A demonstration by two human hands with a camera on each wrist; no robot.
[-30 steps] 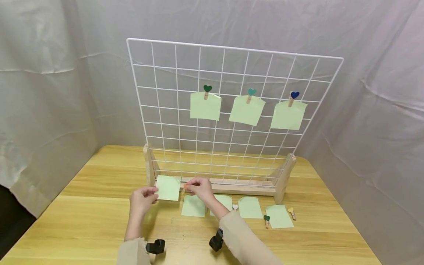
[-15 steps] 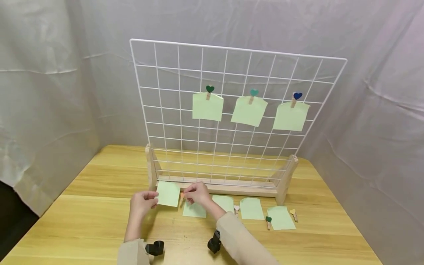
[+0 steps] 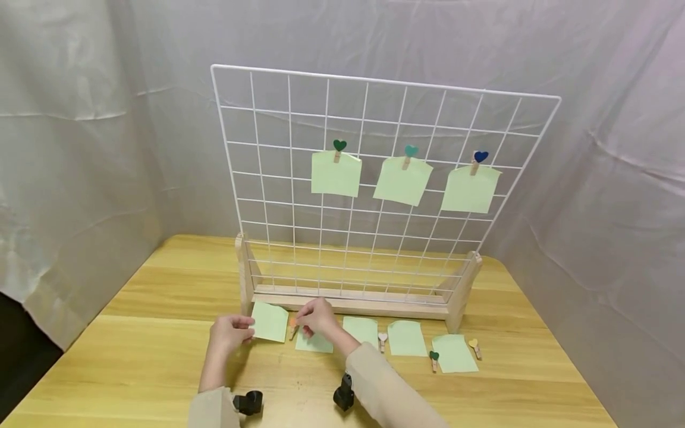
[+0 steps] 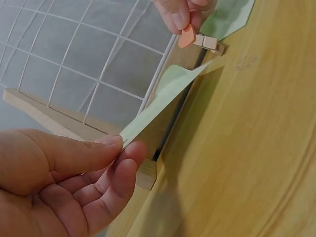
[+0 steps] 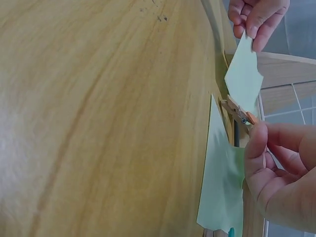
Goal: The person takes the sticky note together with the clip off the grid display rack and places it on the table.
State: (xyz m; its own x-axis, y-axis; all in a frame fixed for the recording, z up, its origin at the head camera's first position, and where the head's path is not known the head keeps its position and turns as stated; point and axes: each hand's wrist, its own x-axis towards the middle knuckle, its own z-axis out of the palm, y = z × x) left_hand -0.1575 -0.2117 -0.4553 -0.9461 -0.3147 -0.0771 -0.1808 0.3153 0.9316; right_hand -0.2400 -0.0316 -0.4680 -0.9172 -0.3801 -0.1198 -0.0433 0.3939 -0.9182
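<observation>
Between thumb and fingers, my left hand pinches the left edge of a pale green sticky note, held tilted just above the table in front of the rack's base. My right hand pinches a small wooden clothespin by its orange decorated end. The clothespin's bare wooden tip points down toward the tabletop, just right of the held note. Under my right hand lies another green note, partly hidden in the head view.
A white wire grid stands in a wooden base, with three notes hung by heart clothespins. More notes lie on the table to the right, among white, green and yellow heart clothespins. Grey curtains surround the table.
The sticky note in my left hand has come down toward the table. My right hand has also lowered, bringing the orange clothespin down beside the note.
</observation>
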